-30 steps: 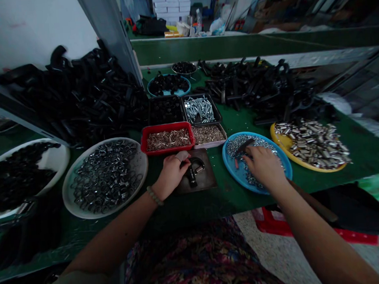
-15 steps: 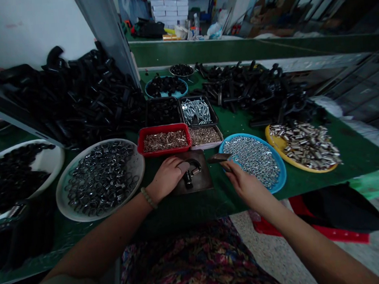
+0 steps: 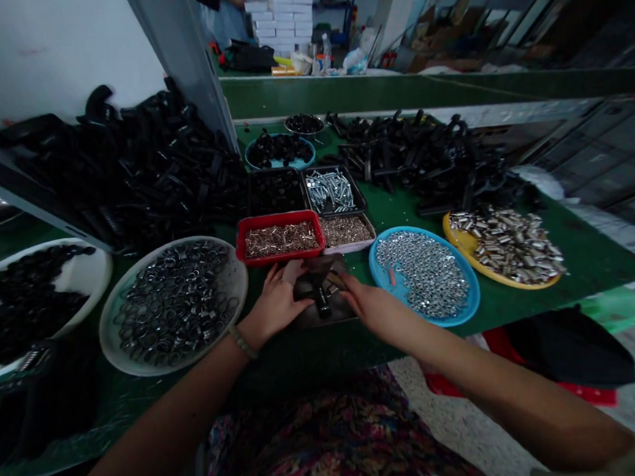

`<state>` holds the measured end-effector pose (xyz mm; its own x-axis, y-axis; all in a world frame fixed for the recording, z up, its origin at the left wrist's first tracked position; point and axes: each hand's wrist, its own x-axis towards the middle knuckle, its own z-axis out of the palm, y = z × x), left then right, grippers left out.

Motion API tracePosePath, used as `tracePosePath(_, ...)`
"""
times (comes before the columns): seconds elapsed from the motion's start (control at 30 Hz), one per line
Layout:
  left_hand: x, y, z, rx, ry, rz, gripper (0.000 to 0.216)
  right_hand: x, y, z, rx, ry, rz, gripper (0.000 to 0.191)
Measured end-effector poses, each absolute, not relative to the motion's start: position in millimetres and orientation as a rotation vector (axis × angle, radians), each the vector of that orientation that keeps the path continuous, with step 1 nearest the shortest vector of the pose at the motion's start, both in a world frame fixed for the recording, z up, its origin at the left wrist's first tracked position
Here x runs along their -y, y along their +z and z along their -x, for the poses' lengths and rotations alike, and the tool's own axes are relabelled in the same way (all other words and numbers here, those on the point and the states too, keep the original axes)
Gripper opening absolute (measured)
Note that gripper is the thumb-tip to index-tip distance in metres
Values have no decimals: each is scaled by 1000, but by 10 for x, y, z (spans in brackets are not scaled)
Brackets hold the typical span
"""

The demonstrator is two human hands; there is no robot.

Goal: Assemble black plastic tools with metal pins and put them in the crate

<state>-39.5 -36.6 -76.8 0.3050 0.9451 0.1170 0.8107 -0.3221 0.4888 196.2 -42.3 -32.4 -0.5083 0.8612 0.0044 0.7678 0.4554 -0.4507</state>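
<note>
A black curved part [image 3: 323, 300] with a small coil, which looks like a spring, lies on a dark metal plate [image 3: 307, 321] at the front of the table. My left hand [image 3: 275, 304] is closed on its left side, thumb toward the middle; a pale covering shows on one finger. My right hand [image 3: 371, 305] grips what looks like a hammer [image 3: 338, 279] by its handle. The hammer's dark head is over the black part, and I cannot tell whether they touch. Parts of the plate are hidden by both hands.
Behind the plate stand a red tray [image 3: 237, 246] of copper-coloured pins and a black tray [image 3: 364, 203] of screws. A blue tray [image 3: 379, 281] of small silver pieces and a yellow tray [image 3: 456, 255] lie right. Left is a round tray [image 3: 237, 273] of rings.
My right hand has moved left with the hammer, from beside the blue tray to over the black part. My left hand remains at the part, its thumb now showing more.
</note>
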Motion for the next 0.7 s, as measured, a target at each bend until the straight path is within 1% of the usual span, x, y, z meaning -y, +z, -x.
tracePosePath(0.1, 437, -769, 371, -1545, 470, -2365, 55, 332, -399, -2205, 2427, 495, 1479, 41)
tracePosePath(0.17, 502, -772, 350, -1491, 364, -2465, 45, 275, -491, -2535, 2324, 279, 1687, 43)
tracePosePath(0.27, 556, -719, 300, -1428, 279, -2448, 47, 196, -657, -3073, 2247, -146, 2047, 48)
tracePosePath(0.33, 532, -629, 253, -1407, 380, -2334, 45, 118, -721, -3306, 2309, -375, 2120, 47)
tracePosePath(0.4, 466, -531, 200, -1343, 545, -2143, 40, -27, -702, -3347, 2378, -507, 2035, 42)
tracePosePath(0.47, 398, -483, 154, -1286, 646, -1927, 36, -262, -609, -3181, 2439, -491, 1868, 38)
tracePosePath(0.5, 379, -486, 141, -1290, 644, -1855, 34, -408, -552, -3036, 2481, -425, 1780, 37)
tracePosePath(0.57, 397, -532, 147, -1400, 556, -1849, 30, -724, -457, -2681, 2622, -238, 1657, 36)
tracePosePath(0.63, 471, -574, 194, -1560, 400, -1977, 26, -1019, -421, -2337, 2725, -150, 1638, 32)
tracePosePath(0.7, 520, -546, 252, -1666, 237, -2114, 28, -1240, -447, -2088, 2768, -103, 1616, 27)
